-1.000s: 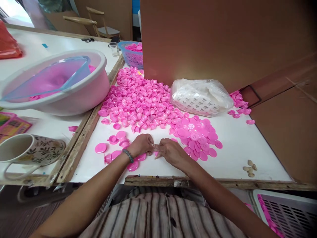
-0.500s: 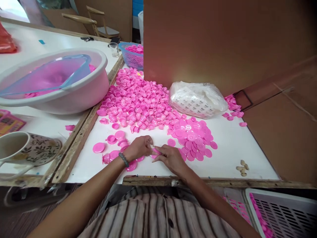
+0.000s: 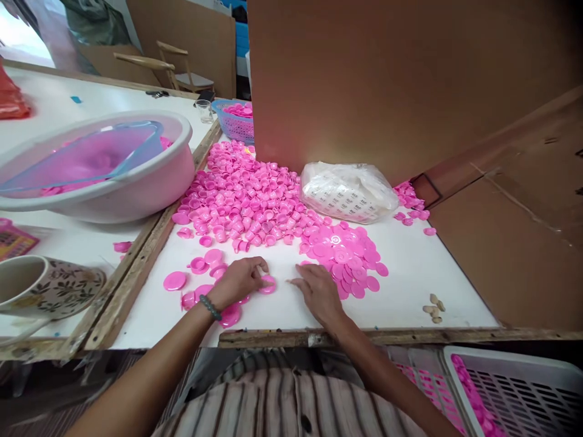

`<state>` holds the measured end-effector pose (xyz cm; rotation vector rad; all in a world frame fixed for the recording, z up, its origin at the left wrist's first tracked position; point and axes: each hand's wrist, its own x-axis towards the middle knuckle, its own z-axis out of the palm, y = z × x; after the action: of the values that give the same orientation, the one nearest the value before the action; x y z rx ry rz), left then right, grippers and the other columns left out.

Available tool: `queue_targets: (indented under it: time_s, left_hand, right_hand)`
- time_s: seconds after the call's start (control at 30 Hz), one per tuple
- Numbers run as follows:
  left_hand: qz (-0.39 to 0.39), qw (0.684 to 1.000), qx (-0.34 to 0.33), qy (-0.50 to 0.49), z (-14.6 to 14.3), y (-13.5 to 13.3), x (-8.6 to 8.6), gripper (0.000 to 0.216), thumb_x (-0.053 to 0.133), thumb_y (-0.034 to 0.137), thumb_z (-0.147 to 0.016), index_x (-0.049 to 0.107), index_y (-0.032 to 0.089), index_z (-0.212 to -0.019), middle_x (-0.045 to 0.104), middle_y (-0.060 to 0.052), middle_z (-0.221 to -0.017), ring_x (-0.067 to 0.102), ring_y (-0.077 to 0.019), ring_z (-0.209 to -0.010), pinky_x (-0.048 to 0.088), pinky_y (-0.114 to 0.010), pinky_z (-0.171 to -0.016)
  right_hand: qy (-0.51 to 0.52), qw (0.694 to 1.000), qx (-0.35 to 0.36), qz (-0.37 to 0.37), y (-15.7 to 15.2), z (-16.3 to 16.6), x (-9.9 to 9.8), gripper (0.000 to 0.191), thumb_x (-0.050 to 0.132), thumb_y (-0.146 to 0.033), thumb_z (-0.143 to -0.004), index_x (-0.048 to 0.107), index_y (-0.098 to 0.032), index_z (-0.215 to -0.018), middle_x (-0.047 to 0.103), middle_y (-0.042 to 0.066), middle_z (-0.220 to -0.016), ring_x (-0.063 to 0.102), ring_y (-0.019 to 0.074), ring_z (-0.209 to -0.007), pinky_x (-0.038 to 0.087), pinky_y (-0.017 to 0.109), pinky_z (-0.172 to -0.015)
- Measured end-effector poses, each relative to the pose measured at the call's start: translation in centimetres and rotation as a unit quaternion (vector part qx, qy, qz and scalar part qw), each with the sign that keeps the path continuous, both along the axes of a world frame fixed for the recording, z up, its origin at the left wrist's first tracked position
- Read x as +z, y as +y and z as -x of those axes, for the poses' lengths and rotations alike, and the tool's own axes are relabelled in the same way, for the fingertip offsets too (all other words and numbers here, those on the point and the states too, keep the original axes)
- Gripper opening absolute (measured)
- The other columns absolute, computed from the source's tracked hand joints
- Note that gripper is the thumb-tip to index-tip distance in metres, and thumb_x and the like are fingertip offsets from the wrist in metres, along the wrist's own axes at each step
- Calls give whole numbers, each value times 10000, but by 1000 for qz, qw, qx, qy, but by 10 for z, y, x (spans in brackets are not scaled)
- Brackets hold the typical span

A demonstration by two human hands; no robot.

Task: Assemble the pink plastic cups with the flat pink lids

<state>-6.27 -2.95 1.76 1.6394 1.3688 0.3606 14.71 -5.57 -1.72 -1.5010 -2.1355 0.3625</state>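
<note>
My left hand (image 3: pixel 237 280) rests on the white table (image 3: pixel 410 273) with its fingers curled over a pink cap (image 3: pixel 266 284). A few flat pink lids (image 3: pixel 174 280) lie around its wrist. My right hand (image 3: pixel 317 291) lies flat beside it, fingers stretched toward the left, holding nothing. Just right of it spreads a patch of flat pink lids (image 3: pixel 346 258). Behind both hands is a big heap of small pink cups (image 3: pixel 246 197).
A clear bag of white parts (image 3: pixel 348 191) sits against a brown board wall (image 3: pixel 387 79). A pink basin (image 3: pixel 136 176) with a blue scoop, a patterned mug (image 3: pixel 50 285), a blue basket (image 3: pixel 234 124) and a slotted crate (image 3: pixel 523 388) surround the table. Small pale nuts (image 3: pixel 432 306) lie at the right.
My hands were pinched together on a pink piece; now they have parted, the left keeping a cap on the table and the right flattened out.
</note>
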Motion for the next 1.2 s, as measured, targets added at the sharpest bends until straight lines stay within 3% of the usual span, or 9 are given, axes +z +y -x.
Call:
queue_targets:
  time_s: [0.07, 0.2, 0.33, 0.47, 0.67, 0.77, 1.0, 1.2]
  left_hand:
    - [-22, 997, 10, 67, 10, -2, 8, 151, 578, 302, -714, 565, 181, -804, 573, 33, -575, 508, -122, -524, 312, -213, -488]
    - [-68, 978, 14, 196, 21, -4, 22, 122, 536, 279, -759, 594, 186, -815, 613, 2, -640, 549, -159, -602, 312, -235, -520]
    - [-154, 953, 34, 259, 9, -9, 27, 165, 547, 266, -776, 611, 160, -886, 645, -78, -855, 571, -225, -814, 378, -273, -628]
    - [-199, 957, 31, 210, -21, -9, 16, 246, 564, 225, -777, 562, 152, -1012, 627, -90, -952, 564, -213, -887, 414, -289, -739]
    - [-216, 962, -3, 166, -54, 5, -12, 287, 565, 136, -747, 506, 168, -1026, 630, -66, -878, 584, -200, -826, 425, -277, -687]
    - [-209, 969, 5, 133, -57, 8, -21, 261, 554, 149, -759, 490, 181, -1010, 642, -43, -849, 599, -187, -798, 427, -260, -667]
    - [-197, 975, 34, 102, -58, 10, -31, 211, 529, 132, -771, 489, 184, -971, 656, -34, -864, 620, -164, -758, 437, -246, -639]
    - [-183, 979, 37, 78, -55, 4, -28, 262, 508, 104, -773, 471, 183, -1020, 646, -49, -929, 621, -158, -802, 455, -249, -674]
  right_hand:
    - [-34, 999, -25, -15, 3, -4, 2, 226, 534, -278, -842, 636, -170, -1013, 606, 100, -1006, 507, 229, -936, 443, 353, -790]
    - [-45, 998, 41, -12, 15, 0, 9, 195, 477, -192, -867, 638, -199, -977, 617, 59, -966, 521, 189, -877, 455, 302, -728]
    - [-135, 989, 13, -61, 46, -2, 20, 204, 486, -119, -843, 644, -167, -963, 600, 90, -945, 500, 206, -872, 425, 316, -696]
    - [-209, 977, 16, -37, 73, -11, 19, 145, 525, -106, -815, 656, -146, -767, 593, 94, -847, 494, 207, -808, 396, 301, -620]
    - [-19, 999, 33, -15, 58, -10, 10, 194, 484, -187, -868, 650, -167, -768, 597, 48, -802, 534, 149, -750, 432, 247, -608]
    - [10, 998, 70, -3, 42, -5, 7, 206, 452, -142, -871, 646, -182, -813, 614, 39, -841, 546, 139, -770, 442, 238, -636]
    - [-75, 992, 100, 11, 35, -1, 8, 219, 439, -81, -845, 636, -164, -800, 634, 49, -804, 543, 163, -776, 425, 250, -632]
    - [-5, 997, 74, 28, 36, -4, 15, 190, 452, -109, -848, 622, -169, -787, 640, 47, -816, 561, 156, -778, 436, 246, -656]
